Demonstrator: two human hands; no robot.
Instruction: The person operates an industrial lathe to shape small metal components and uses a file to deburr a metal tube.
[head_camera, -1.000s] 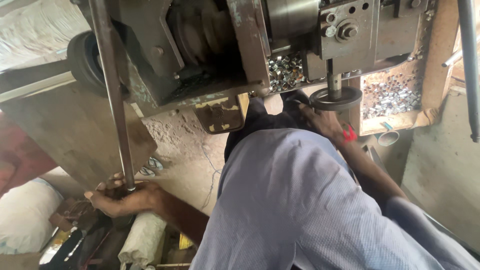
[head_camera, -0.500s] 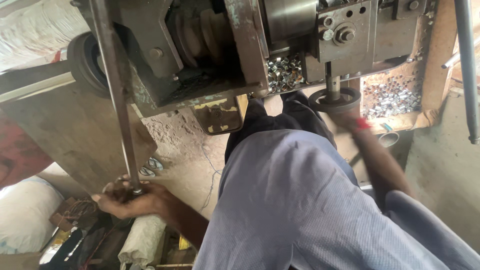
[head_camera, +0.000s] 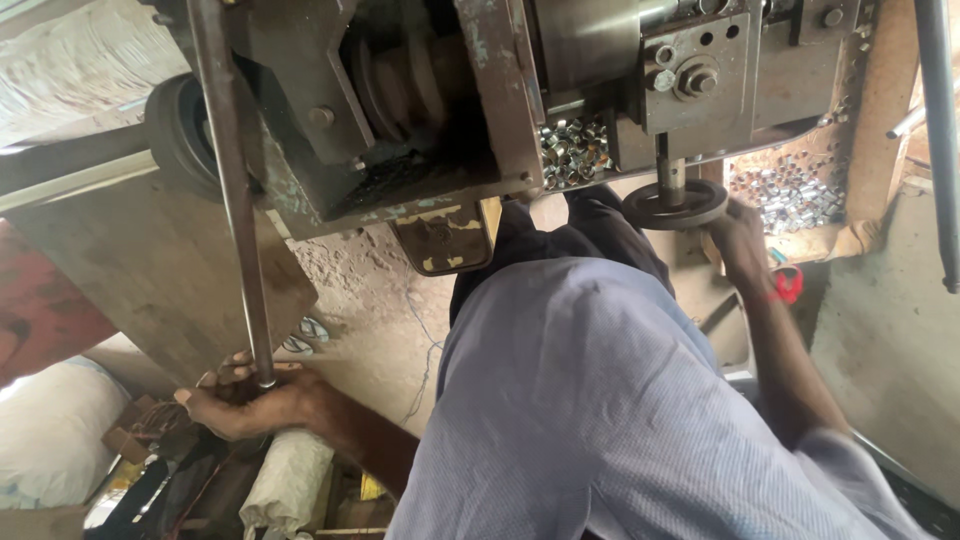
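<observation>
Left hand (head_camera: 245, 400) closed around rod (head_camera: 232, 190) base; right hand (head_camera: 738, 240) grips handwheel (head_camera: 675, 205).
Rod's long axis runs near-vertical, leaning slightly left at top.

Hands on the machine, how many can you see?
2. Left hand grips the long grey metal rod's lower end; right hand holds the small round black handwheel.
</observation>
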